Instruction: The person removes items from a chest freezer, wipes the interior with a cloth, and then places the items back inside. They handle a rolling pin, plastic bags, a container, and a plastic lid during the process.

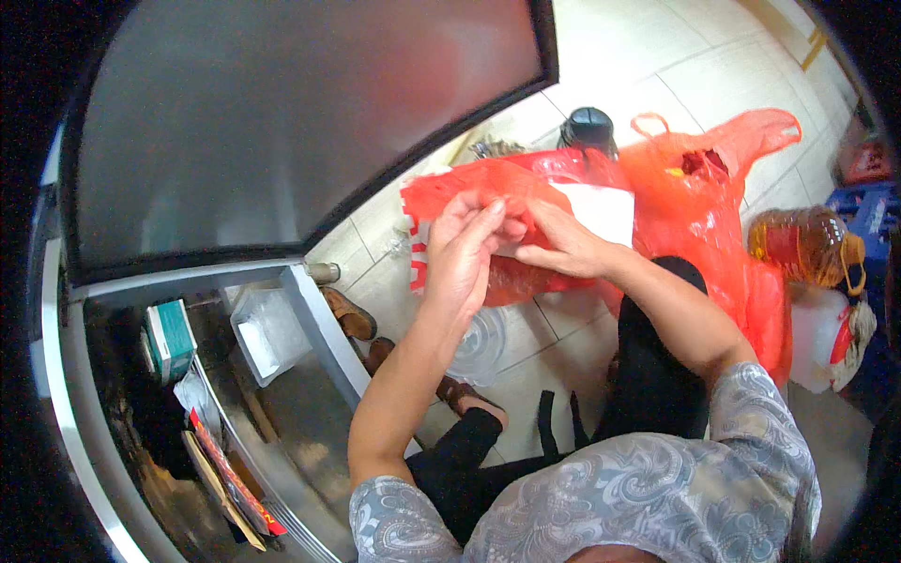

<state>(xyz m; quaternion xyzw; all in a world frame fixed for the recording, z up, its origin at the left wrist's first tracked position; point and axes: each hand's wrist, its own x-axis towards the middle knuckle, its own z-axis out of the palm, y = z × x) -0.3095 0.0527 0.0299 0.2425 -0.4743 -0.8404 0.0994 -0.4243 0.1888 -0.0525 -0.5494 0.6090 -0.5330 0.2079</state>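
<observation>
Both of my hands are raised close together over a red plastic bag point(521, 285). My left hand point(468, 246) has its fingers curled, with thumb and fingertips near a bit of thin red film; whether it grips the film cannot be told. My right hand point(563, 239) is beside it, thumb apart, its fingertips partly hidden against the red plastic. A white sheet or panel point(598, 211) shows behind my right hand. Right of it stands a large, full red-orange plastic bag point(683, 204) with loop handles. A clear round plastic lid or container point(479, 345) lies below my hands.
An open drawer or cabinet point(324, 324) at left holds a teal and white box point(171, 338) and a clear plastic tray point(271, 334). Above it is a large dark panel point(303, 127). A bottle of amber liquid point(799, 243) and a blue crate point(869, 211) stand at right. A black-topped container point(590, 130) is behind.
</observation>
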